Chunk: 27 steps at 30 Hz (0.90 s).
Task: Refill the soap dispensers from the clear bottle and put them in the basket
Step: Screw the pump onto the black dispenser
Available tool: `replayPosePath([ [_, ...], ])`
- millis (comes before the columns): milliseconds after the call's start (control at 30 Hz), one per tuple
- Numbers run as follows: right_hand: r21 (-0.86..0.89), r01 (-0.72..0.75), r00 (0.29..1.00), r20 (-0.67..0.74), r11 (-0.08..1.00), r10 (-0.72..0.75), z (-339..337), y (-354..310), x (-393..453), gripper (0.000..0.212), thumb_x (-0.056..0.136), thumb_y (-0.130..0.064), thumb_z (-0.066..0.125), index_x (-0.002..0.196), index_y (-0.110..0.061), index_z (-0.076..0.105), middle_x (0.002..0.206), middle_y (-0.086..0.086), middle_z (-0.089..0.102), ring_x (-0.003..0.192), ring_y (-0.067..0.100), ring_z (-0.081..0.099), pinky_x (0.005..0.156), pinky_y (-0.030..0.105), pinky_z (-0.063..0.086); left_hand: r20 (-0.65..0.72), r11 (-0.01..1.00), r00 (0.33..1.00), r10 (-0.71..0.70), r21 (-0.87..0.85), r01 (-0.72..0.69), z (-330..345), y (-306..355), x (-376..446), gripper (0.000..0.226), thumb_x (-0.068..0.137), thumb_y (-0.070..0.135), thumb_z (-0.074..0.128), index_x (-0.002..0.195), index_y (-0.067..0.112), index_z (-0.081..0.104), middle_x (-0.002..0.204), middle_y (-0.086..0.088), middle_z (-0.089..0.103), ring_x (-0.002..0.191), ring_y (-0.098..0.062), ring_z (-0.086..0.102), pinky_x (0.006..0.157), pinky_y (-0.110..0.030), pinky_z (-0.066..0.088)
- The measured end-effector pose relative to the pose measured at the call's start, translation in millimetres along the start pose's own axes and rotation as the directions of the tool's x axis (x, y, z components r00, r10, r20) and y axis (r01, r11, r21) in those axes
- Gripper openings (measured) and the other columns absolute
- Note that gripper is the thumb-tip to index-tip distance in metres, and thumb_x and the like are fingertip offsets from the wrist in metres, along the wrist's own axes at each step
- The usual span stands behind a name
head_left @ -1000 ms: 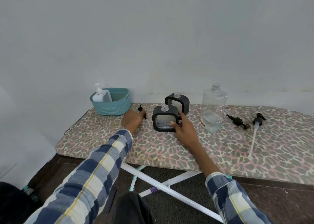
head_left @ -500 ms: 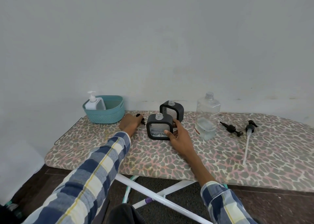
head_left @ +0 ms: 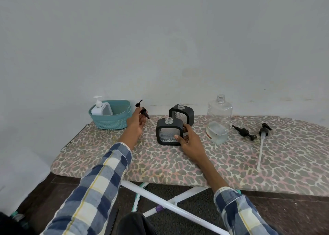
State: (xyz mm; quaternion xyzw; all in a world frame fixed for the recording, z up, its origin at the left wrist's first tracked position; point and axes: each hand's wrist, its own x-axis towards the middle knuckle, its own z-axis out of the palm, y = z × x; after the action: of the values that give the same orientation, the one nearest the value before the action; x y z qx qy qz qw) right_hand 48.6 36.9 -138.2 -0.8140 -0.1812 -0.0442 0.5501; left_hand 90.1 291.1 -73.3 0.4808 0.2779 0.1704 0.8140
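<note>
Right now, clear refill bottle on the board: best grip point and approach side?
Grip the clear bottle round its flat-sided body at mid-height, above the liquid line, coming from the front right. It stands upright with no cap, so keep it vertical. The rear dispenser and the right hand crowd its left; the loose black pump lies clear on its right.

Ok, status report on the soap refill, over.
Left hand holds black pump aloft. Right hand grips front dispenser, neck open. Nothing blocking basket.
</note>
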Motion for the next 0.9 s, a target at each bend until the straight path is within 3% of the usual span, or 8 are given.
replayPosePath([
  [100,-0.011,0.014,1.000,-0.002,1.000,-0.014,0,-1,-1,0.055,0.102,-0.039,0.070,0.150,-0.026,0.046,0.118,-0.013,0.066,0.091,0.003,0.068,0.081,0.038,0.061,0.101,0.981,0.995,0.019,-0.192,0.001,2,4,-15,0.016,0.104,0.024,0.072,0.106,0.008,0.071,0.092,-0.008,0.079,0.072,-0.010,0.071,0.059,-0.018,0.057],
  [200,-0.017,0.011,1.000,-0.007,1.000,-0.011,-1,-3,-2,0.055,0.102,-0.038,0.069,0.150,-0.026,0.047,0.118,-0.012,0.067,0.089,0.003,0.068,0.078,0.033,0.058,0.175,0.956,0.983,0.063,-0.292,-0.009,7,6,-25,0.017,0.105,0.022,0.070,0.113,0.007,0.070,0.099,-0.009,0.078,0.090,-0.015,0.072,0.077,-0.022,0.060],
  [333,-0.012,0.004,1.000,-0.005,1.000,-0.004,-2,-4,-3,0.054,0.102,-0.039,0.069,0.150,-0.028,0.046,0.119,-0.011,0.067,0.088,0.010,0.072,0.080,0.045,0.064,0.262,0.929,0.959,0.109,-0.370,-0.005,17,8,-38,0.017,0.104,0.015,0.069,0.119,0.005,0.067,0.099,-0.012,0.081,0.095,-0.019,0.074,0.079,-0.023,0.063],
  [567,-0.016,0.016,1.000,-0.014,1.000,-0.016,-2,-4,-4,0.055,0.102,-0.038,0.069,0.150,-0.024,0.047,0.120,-0.010,0.067,0.088,0.006,0.069,0.082,0.040,0.061,0.351,0.938,0.924,0.152,-0.346,-0.023,33,12,-52,0.018,0.105,0.015,0.066,0.121,0.005,0.068,0.104,-0.011,0.082,0.099,-0.017,0.077,0.080,-0.024,0.062],
  [900,-0.028,0.018,1.000,-0.023,0.999,-0.018,-2,0,-2,0.057,0.102,-0.036,0.070,0.152,-0.023,0.046,0.121,-0.008,0.067,0.090,0.011,0.070,0.083,0.042,0.061,0.306,0.966,0.922,0.236,-0.179,-0.187,32,14,-57,0.015,0.107,0.017,0.062,0.112,0.011,0.074,0.104,-0.007,0.084,0.094,-0.011,0.080,0.088,-0.027,0.058],
])
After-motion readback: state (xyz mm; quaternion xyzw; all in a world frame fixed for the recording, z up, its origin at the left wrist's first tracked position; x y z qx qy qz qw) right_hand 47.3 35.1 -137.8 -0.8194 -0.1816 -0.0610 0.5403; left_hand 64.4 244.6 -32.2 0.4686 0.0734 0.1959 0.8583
